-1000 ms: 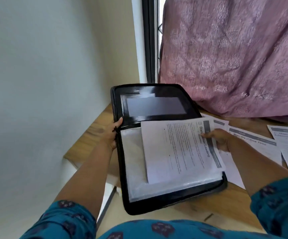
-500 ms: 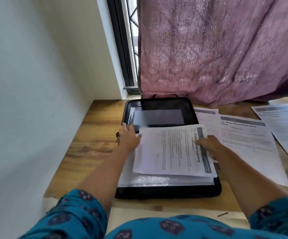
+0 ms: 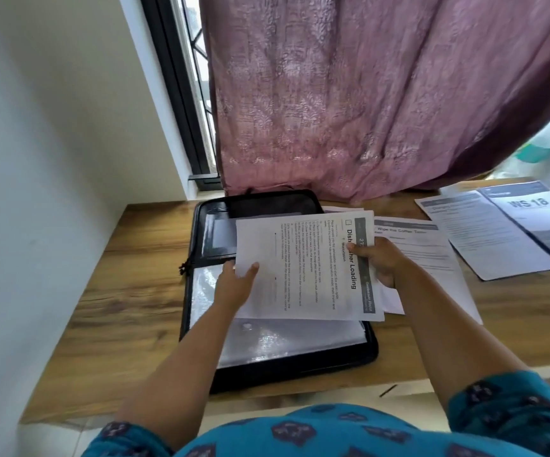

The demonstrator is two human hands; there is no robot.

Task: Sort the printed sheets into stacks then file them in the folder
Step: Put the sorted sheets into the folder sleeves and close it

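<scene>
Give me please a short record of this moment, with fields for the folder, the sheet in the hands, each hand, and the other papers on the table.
folder: black zip folder, lying open on the wooden table, clear plastic sleeves showing
held sheet: "Dishwasher Loading" sheet, turned sideways above the folder
left hand: left hand holds the sheet's left edge, thumb on top
right hand: right hand holds the sheet's right, header edge
other papers: "Wipe the Coffee Table" sheet just right of the folder; more sheets far right
backdrop: pink curtain
</scene>
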